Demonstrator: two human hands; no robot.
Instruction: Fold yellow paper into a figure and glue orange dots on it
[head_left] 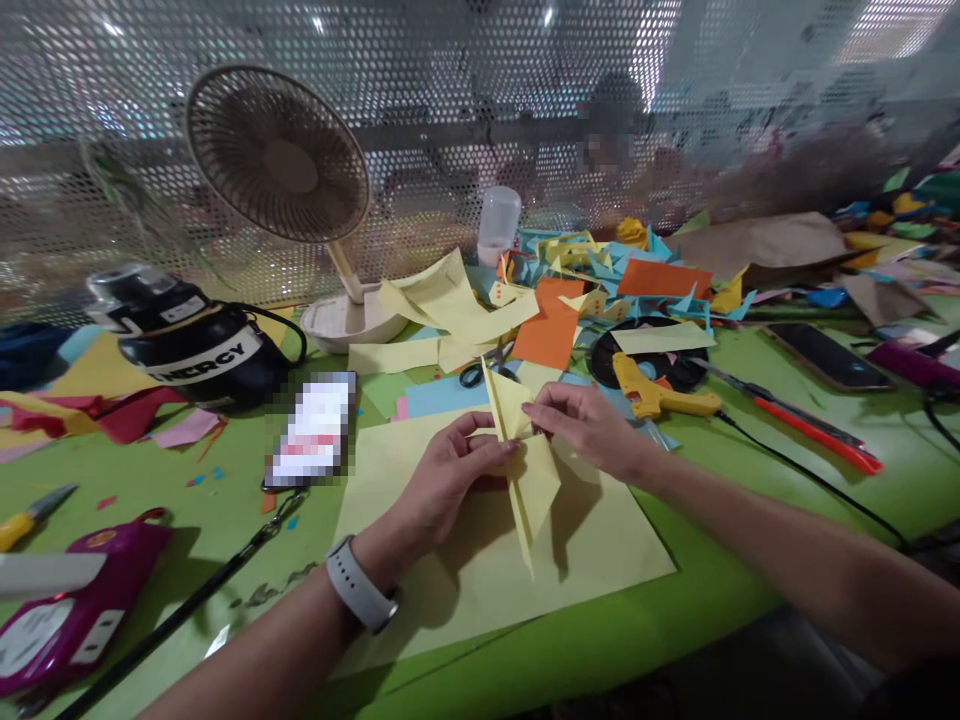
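Observation:
A folded piece of yellow paper (pixel 534 480) is held upright over a large pale yellow sheet (pixel 615 545) near the table's front edge. My left hand (pixel 450 475), with a watch on its wrist, pinches the folded paper's left side between thumb and fingers. On the upper right of the same piece, the closed fingers of my right hand (pixel 581 425) grip its edge. Black-handled scissors (pixel 474 374) lie just behind the folded paper, partly covered by other sheets.
A yellow glue gun (pixel 660 393), a red cutter (pixel 817 432) and a phone (pixel 829 356) lie to the right. Left are a lit phone (pixel 313 430), a black bottle (pixel 202 345) and a fan (pixel 289 165). Orange paper (pixel 546 325) and scraps lie behind.

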